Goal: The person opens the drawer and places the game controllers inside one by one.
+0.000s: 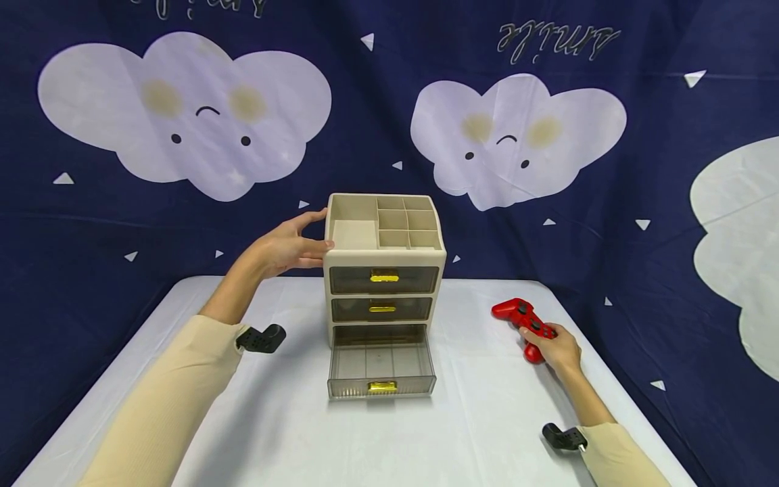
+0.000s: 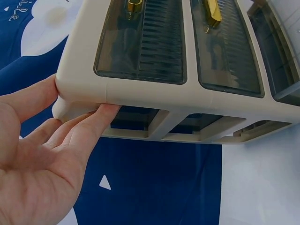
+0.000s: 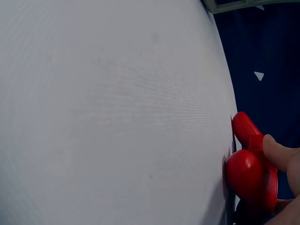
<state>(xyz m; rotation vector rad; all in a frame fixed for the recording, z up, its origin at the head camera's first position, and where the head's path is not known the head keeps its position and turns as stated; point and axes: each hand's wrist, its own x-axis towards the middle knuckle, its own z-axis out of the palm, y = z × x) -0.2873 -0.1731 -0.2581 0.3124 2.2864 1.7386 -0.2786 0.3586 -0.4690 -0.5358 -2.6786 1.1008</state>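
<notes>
A cream desktop drawer organizer (image 1: 383,257) stands upright on the white table, with compartments on top and smoky clear drawers in front. The bottom drawer (image 1: 382,365) is pulled out, with nothing seen in it; the upper two are closed. My left hand (image 1: 286,249) rests against the organizer's left side near the top, and the left wrist view shows the fingers (image 2: 86,129) fairly straight along that side. At the right, my right hand (image 1: 561,350) holds a red game controller (image 1: 523,314) by one end, thumb on top. The right wrist view shows the controller's rounded red handle (image 3: 246,171) close to the tabletop.
The white table (image 1: 475,419) reaches back to a dark blue cloth backdrop (image 1: 371,108) with cloud prints. Black wrist cameras (image 1: 262,339) sit on both sleeves. The opened drawer juts toward the front of the table.
</notes>
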